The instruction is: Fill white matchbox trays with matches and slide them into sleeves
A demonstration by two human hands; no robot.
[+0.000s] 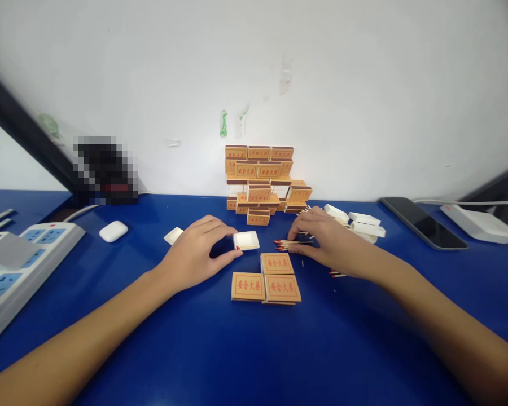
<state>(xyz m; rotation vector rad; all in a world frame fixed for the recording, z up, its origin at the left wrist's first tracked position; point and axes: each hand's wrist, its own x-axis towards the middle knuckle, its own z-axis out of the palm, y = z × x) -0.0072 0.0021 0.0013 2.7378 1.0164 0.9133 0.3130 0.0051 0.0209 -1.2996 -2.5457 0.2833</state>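
Red Chinese characters reading 安全火柴 stand out on three yellow-orange cardboard matchboxes (248,286), which lie flat, close together in an L shape, their lettering upright to the wearer and their long axes running left to right. The same writing, smaller, can be made out on several boxes in a stepped stack of orange matchboxes with dark brown striking strips (258,194), near the white wall (364,96); other labels there are too small to read. Between this stack and the three boxes sits a shallow rectangular tray of smooth white card (248,238), open side up, its long axis also left to right. The left hand (201,248) grips its left end between thumb and index finger. Along the tray's near wall lie pale wooden matches (248,247), red heads pointing left. Just right of the tray, the right hand (322,237) pinches a loose bundle of slim red-headed wooden matches (281,243) between thumb and curled fingers, heads likewise leftward. Beyond that hand, further white card trays (366,228) lie in a jumble; another pale tray (173,235) rests beside the left hand, partly hidden. All stand on a smooth, deep blue tabletop (195,349).
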